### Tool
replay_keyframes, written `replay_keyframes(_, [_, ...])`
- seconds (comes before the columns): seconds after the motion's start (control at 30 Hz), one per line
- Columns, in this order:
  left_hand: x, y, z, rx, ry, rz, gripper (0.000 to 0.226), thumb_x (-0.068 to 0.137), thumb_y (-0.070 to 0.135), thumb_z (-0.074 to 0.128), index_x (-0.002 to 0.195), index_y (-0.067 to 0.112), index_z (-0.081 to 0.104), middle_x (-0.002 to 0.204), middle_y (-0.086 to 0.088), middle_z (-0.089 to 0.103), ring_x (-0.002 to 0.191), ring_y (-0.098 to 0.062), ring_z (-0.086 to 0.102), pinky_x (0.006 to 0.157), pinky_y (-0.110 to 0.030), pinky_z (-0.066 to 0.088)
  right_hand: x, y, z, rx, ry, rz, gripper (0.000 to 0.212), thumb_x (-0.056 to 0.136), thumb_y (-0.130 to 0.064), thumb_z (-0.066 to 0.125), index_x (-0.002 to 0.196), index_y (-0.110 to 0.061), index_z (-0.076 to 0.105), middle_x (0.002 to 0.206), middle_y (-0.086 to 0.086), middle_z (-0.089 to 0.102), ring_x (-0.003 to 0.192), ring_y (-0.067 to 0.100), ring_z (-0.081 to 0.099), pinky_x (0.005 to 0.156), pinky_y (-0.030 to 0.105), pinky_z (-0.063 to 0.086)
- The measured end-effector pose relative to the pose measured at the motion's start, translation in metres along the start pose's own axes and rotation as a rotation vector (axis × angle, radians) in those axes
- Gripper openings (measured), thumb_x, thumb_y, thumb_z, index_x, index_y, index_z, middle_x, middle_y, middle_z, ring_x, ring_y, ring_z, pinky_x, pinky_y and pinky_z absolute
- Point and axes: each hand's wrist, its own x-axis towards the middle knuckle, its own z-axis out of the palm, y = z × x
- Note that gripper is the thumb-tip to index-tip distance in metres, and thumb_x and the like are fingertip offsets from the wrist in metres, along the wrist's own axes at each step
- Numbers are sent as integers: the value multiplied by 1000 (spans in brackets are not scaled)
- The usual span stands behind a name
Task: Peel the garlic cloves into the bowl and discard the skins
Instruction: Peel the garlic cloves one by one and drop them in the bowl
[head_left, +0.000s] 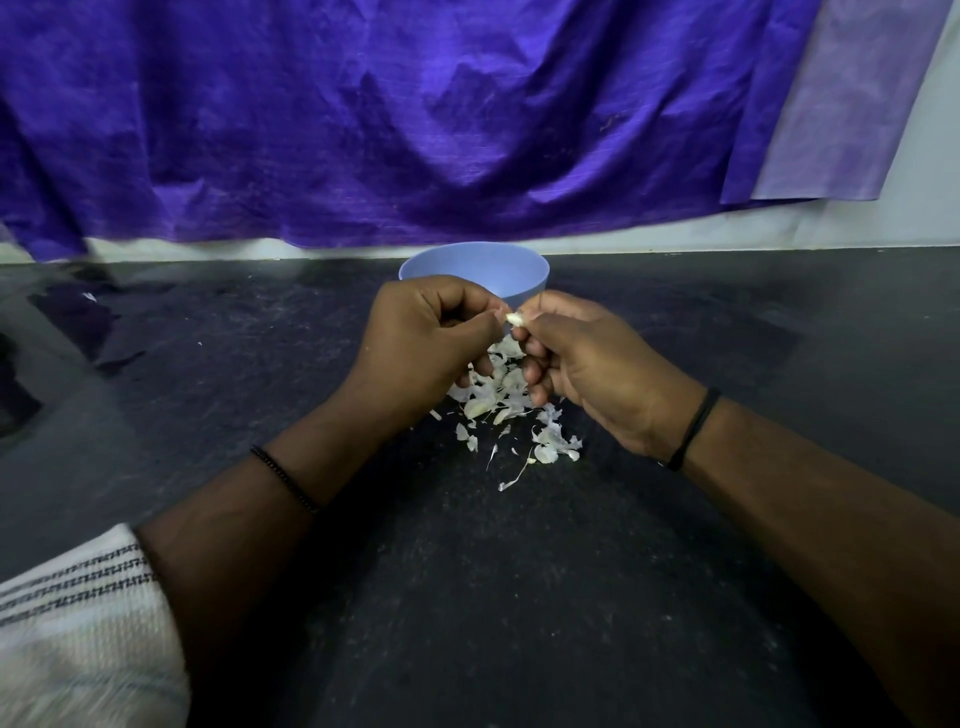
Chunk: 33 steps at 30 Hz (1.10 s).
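Both hands pinch one small garlic clove (514, 318) at the centre of the frame: the left hand (421, 343) closes thumb and forefinger on its left end, the right hand (592, 364) curls its fingers round the right end. Just above them stands the pale blue bowl (475, 265); what it holds is hidden. Below the hands a heap of white skins (511, 410) lies scattered on the dark counter (519, 597). A purple cloth (389, 119) fills the upper frame.
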Motion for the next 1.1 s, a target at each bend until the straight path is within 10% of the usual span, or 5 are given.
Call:
replay_keyframes(0.8, [-3,4,0,-22,-62,-48,14,93,-1,63,81,4,67,59,-2,62,48,-13,61,43,-28,51,-2,-7,-5,296,-89,151,15,102,-11,50,107,-1,61,68,2,56,59,13,58,49,22,51])
replay_keyframes(1.1, [-4,3,6,5,-18,-52,13,95,4,62,82,6,66,54,1,61,46,-10,59,43,-25,51,-3,-2,1,329,145,67,9,93,-2,63,98,1,69,76,9,72,63,13,69,56,20,57])
